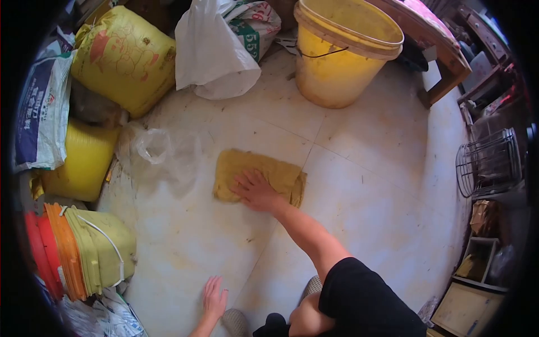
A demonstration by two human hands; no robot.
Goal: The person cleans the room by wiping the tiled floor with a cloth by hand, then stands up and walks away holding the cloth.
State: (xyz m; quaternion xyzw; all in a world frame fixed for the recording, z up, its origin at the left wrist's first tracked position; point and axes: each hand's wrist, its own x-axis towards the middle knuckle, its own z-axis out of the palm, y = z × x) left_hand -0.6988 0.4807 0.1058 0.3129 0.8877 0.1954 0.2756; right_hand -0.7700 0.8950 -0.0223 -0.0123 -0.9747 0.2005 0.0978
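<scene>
A folded mustard-yellow cloth [281,171] lies flat on the light tiled floor [359,224], near the middle of the view. My right hand [255,190] rests on top of its left part with the fingers spread, palm down. Lower down, my left hand [214,297] is above the floor beside my shoe [235,322]; its fingers are stretched out and nothing is in it. A thin clear plastic bag [168,154] lies just left of the cloth.
A yellow bucket [337,67] stands at the top, beside a white sack [216,50]. Yellow sacks [126,62] and stacked buckets [104,247] line the left. On the right are a wooden table leg [443,84], a wire rack [489,163] and a drawer unit [469,309].
</scene>
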